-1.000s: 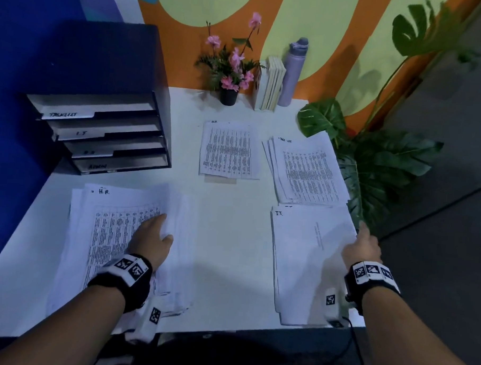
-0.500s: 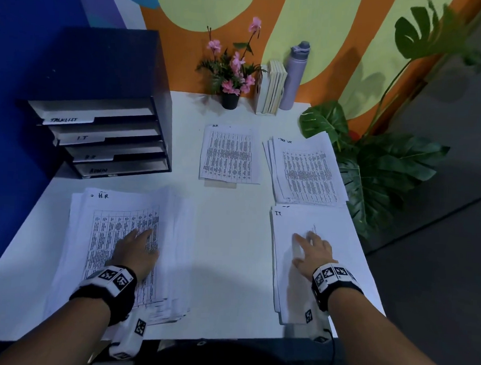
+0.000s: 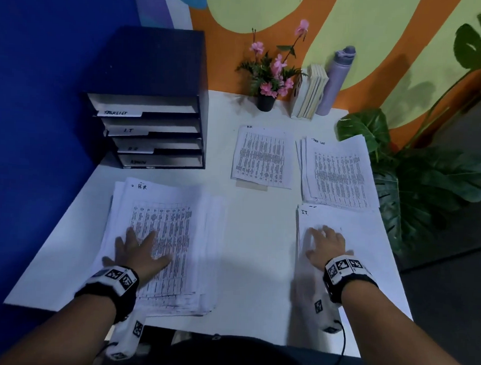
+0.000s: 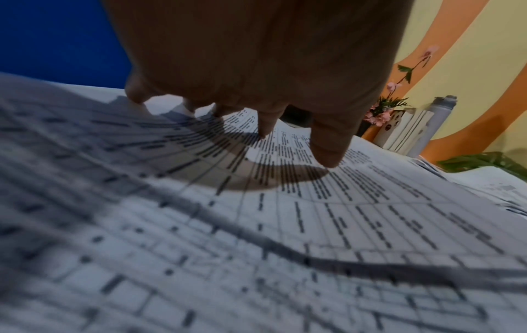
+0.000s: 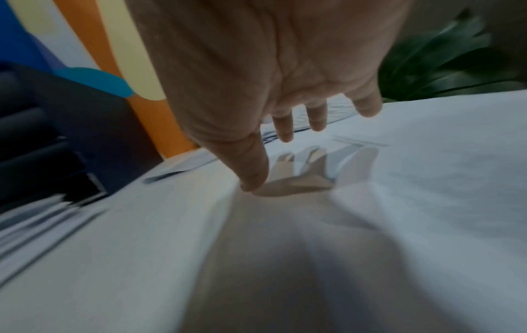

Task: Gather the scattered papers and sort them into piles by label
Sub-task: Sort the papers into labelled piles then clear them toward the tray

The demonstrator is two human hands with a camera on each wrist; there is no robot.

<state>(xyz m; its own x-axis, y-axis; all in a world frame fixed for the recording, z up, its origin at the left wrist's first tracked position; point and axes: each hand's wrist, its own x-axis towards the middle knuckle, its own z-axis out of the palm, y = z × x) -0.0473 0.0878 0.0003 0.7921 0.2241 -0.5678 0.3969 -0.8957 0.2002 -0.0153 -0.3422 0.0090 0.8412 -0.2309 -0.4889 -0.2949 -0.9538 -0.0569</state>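
Note:
A thick, loosely fanned stack of printed sheets [image 3: 173, 234], its top sheet marked "H.R", lies at the near left of the white table [image 3: 253, 238]. My left hand [image 3: 137, 249] rests flat on it with fingers spread [image 4: 328, 155]. At the near right lies the "I.T." pile [image 3: 355, 242], its top sheet mostly blank. My right hand [image 3: 324, 246] lies on this pile with fingers straight [image 5: 253, 180]. Farther back sit a smaller "H.R" pile [image 3: 262, 158] and a "Task list" pile [image 3: 336, 172].
A dark file organiser [image 3: 151, 117] with labelled trays stands at the back left. A pot of pink flowers [image 3: 268, 78], several upright books [image 3: 309, 94] and a lilac bottle [image 3: 334, 79] line the back wall. Large green leaves [image 3: 426, 185] reach past the table's right edge.
My right hand came from the right edge of the I.T. pile onto its top sheet. My left hand slid back toward me on the near H.R stack and flattened with fingers spread.

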